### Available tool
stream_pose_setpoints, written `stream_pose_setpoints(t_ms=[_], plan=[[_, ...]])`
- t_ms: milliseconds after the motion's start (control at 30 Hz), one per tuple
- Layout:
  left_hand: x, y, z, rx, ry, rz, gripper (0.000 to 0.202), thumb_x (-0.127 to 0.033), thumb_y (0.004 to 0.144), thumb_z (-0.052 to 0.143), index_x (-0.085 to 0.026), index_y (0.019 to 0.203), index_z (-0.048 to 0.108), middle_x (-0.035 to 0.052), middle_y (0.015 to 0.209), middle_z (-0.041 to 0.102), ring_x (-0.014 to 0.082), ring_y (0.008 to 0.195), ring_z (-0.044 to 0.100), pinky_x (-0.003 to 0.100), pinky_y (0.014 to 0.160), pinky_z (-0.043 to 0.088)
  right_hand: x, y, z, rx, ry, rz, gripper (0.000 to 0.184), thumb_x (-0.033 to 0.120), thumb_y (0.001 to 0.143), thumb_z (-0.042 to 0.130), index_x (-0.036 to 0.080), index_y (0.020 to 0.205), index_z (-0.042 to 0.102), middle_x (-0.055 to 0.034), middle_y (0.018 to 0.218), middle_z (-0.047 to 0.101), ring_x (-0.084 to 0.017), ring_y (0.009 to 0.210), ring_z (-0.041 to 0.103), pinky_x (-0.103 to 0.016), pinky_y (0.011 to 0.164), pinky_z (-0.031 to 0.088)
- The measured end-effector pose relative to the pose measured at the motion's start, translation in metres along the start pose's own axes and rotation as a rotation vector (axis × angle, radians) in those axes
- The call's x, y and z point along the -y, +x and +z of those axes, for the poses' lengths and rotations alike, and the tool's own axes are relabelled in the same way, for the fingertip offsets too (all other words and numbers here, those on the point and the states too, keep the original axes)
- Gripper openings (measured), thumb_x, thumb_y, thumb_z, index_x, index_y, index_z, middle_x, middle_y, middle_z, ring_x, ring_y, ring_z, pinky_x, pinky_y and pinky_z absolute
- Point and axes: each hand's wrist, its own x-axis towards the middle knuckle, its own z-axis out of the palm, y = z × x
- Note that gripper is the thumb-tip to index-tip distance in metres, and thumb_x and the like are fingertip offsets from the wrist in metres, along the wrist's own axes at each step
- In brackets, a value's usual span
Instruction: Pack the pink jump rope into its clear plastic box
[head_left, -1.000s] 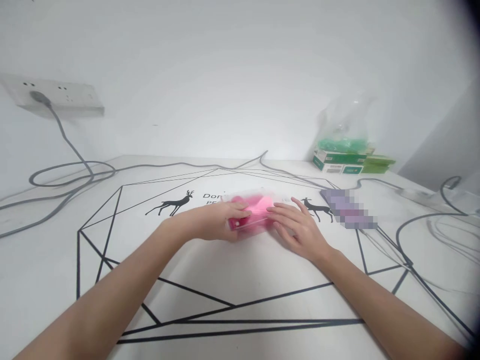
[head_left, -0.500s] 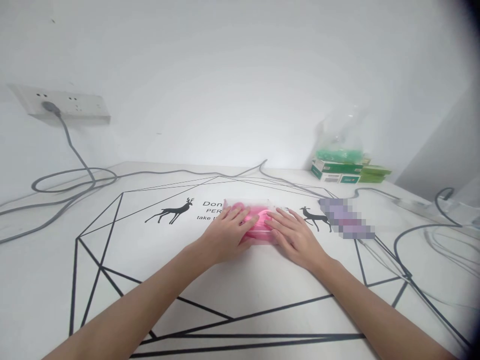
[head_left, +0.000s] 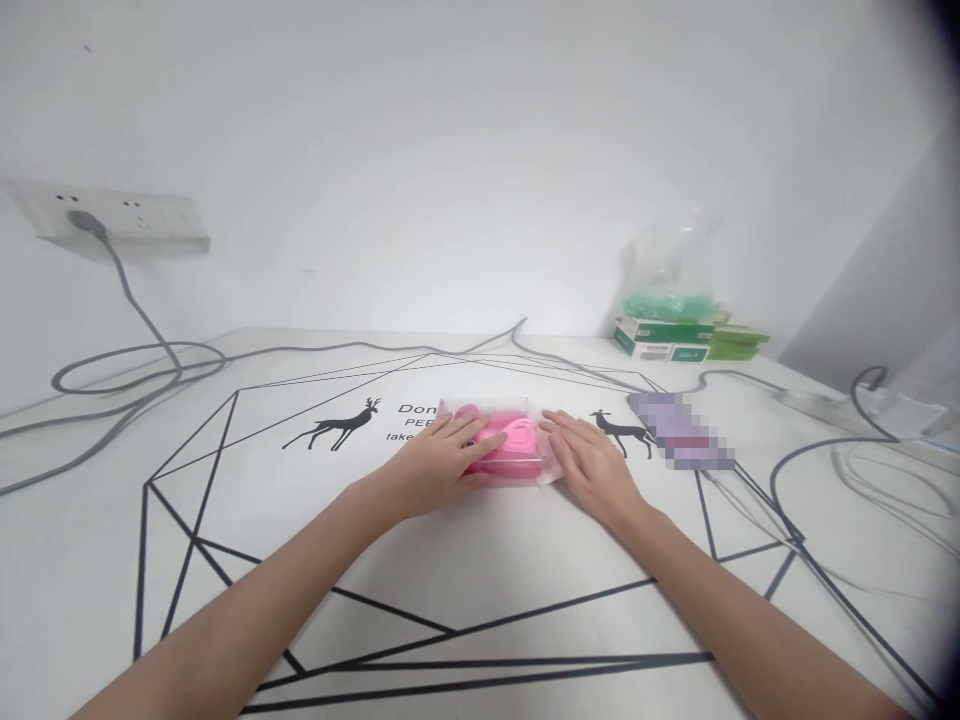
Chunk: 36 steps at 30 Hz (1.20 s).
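A clear plastic box (head_left: 491,470) with pink contents lies on the patterned white table, in the middle of the view. Among the contents is a round pink piece (head_left: 523,436) seen through the top; its kind I cannot make out. My left hand (head_left: 431,463) lies over the box's left part, fingers stretched and spread across its top. At the right end, where a clear flap (head_left: 551,462) sticks out, my right hand (head_left: 592,462) rests with its fingers extended. Whether its fingertips press on the flap I cannot tell.
A blurred-out purple flat object (head_left: 675,430) lies to the right. Green-and-white boxes (head_left: 660,340) with a clear bag (head_left: 667,290) on top stand by the wall. Grey cables (head_left: 135,385) run along the left and back from a wall socket (head_left: 120,215). More cables (head_left: 795,470) lie at the right.
My right hand has slid right, off the box's top to its right end, uncovering the round pink piece. My left hand stays on the box. The view has shifted slightly.
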Motion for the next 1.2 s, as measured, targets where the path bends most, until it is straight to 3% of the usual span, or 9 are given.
stream_pose_setpoints(t_ms=[167, 300, 400, 533, 633, 800, 967, 1067, 1200], plan=[[-0.017, 0.009, -0.008, 0.06, 0.021, -0.076, 0.045, -0.046, 0.098, 0.045, -0.021, 0.136, 0.048, 0.0153, 0.142, 0.05, 0.033, 0.137, 0.04, 0.063, 0.114, 0.021, -0.003, 0.002, 0.0, -0.014, 0.097, 0.08, 0.038, 0.027, 0.096, 0.041, 0.019, 0.123, 0.067, -0.0078, 0.133, 0.063, -0.025, 0.124, 0.059, -0.046, 0.107, 0.046], [-0.032, 0.03, -0.013, 0.134, -0.015, -0.216, 0.066, -0.067, 0.093, 0.036, -0.022, 0.141, 0.045, 0.0156, 0.145, 0.046, 0.037, 0.135, 0.04, 0.064, 0.112, 0.021, -0.003, 0.002, 0.001, -0.039, 0.151, 0.029, 0.038, 0.024, 0.097, 0.04, 0.019, 0.123, 0.066, -0.0076, 0.133, 0.063, -0.023, 0.125, 0.058, -0.046, 0.113, 0.04], [-0.035, 0.042, -0.008, 0.171, -0.053, -0.268, 0.076, -0.076, 0.089, 0.031, -0.027, 0.147, 0.037, 0.0139, 0.153, 0.038, 0.0396, 0.136, 0.037, 0.07, 0.109, 0.018, -0.003, 0.002, 0.0, -0.077, 0.148, -0.004, 0.036, 0.023, 0.096, 0.042, 0.02, 0.123, 0.066, -0.0072, 0.137, 0.06, -0.022, 0.127, 0.056, -0.044, 0.111, 0.042], [-0.032, 0.043, 0.007, 0.026, -0.024, -0.236, 0.077, -0.076, 0.086, 0.038, -0.027, 0.146, 0.039, 0.0148, 0.151, 0.04, 0.0385, 0.134, 0.04, 0.068, 0.109, 0.021, -0.001, 0.002, -0.003, -0.071, 0.14, -0.087, 0.039, 0.02, 0.098, 0.04, 0.021, 0.132, 0.06, -0.0072, 0.147, 0.05, -0.021, 0.132, 0.051, -0.042, 0.112, 0.042], [-0.03, 0.038, 0.014, -0.073, -0.027, -0.214, 0.076, -0.075, 0.087, 0.041, -0.026, 0.144, 0.041, 0.0148, 0.148, 0.045, 0.036, 0.133, 0.043, 0.064, 0.11, 0.022, 0.002, 0.001, -0.004, -0.075, 0.199, -0.143, 0.047, 0.02, 0.098, 0.04, 0.023, 0.145, 0.046, -0.0071, 0.154, 0.039, -0.021, 0.138, 0.043, -0.042, 0.113, 0.04], [-0.029, 0.038, 0.013, -0.063, -0.083, -0.281, 0.086, -0.077, 0.084, 0.043, -0.025, 0.15, 0.031, 0.015, 0.153, 0.039, 0.0404, 0.133, 0.043, 0.068, 0.109, 0.021, 0.011, 0.001, 0.0, -0.045, 0.369, -0.176, 0.058, 0.021, 0.099, 0.041, 0.023, 0.155, 0.025, -0.0069, 0.158, 0.031, -0.022, 0.138, 0.043, -0.043, 0.113, 0.041], [-0.028, 0.038, 0.007, -0.049, -0.179, -0.301, 0.098, -0.08, 0.082, 0.043, -0.025, 0.156, 0.01, 0.0151, 0.159, 0.025, 0.0427, 0.135, 0.04, 0.073, 0.107, 0.019, 0.01, 0.002, 0.001, -0.032, 0.402, -0.017, 0.045, 0.021, 0.096, 0.043, 0.023, 0.141, 0.052, -0.0042, 0.136, 0.061, -0.021, 0.122, 0.061, -0.039, 0.107, 0.048], [-0.026, 0.037, 0.005, -0.111, -0.125, -0.218, 0.083, -0.072, 0.088, 0.044, -0.025, 0.153, 0.025, 0.0124, 0.16, 0.025, 0.038, 0.139, 0.037, 0.066, 0.112, 0.02, 0.008, 0.006, -0.003, -0.043, 0.388, 0.061, 0.04, 0.019, 0.092, 0.045, 0.023, 0.126, 0.066, -0.0027, 0.123, 0.069, -0.021, 0.115, 0.065, -0.039, 0.103, 0.05], [-0.023, 0.037, 0.001, -0.204, -0.039, -0.077, 0.056, -0.054, 0.095, 0.045, -0.019, 0.139, 0.047, 0.011, 0.155, 0.036, 0.0322, 0.144, 0.03, 0.057, 0.116, 0.025, 0.009, 0.012, -0.012, 0.004, 0.364, 0.127, 0.036, 0.018, 0.087, 0.049, 0.024, 0.114, 0.073, -0.002, 0.11, 0.075, -0.021, 0.102, 0.071, -0.037, 0.093, 0.056]])
